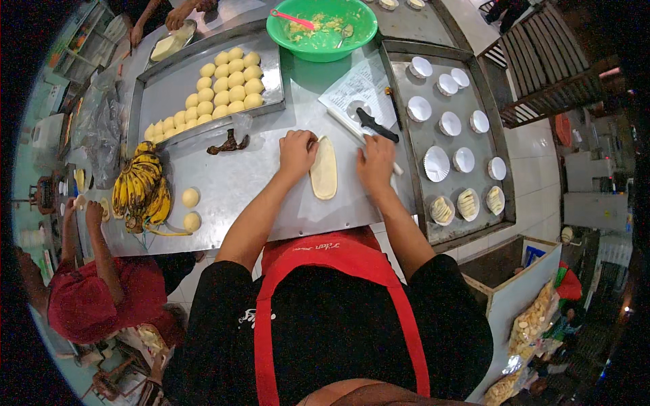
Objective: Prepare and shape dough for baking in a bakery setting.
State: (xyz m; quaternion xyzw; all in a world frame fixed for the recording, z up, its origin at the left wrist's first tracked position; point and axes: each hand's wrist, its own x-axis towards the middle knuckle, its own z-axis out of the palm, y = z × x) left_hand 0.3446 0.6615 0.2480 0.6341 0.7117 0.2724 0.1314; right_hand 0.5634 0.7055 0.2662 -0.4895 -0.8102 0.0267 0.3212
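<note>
The mid-frame dough (324, 172) could tear if the left hand (296, 154) tugs; whether its fingers or the right hand's (376, 161) pinch, I cannot tell.

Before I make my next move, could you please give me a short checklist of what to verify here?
1. Dough flattened: ok, the oval dough lies flat beside the left hand.
2. Cutter close by: ok, the black-handled cutter lies just beyond the right hand.
3. Mixture at hand: ok, some yellowish mixture is in the green bowl.
4. All paper cups filled: not ok, only the nearest three hold dough pieces.
5. Right hand gripping the white rod: cannot tell.
</note>
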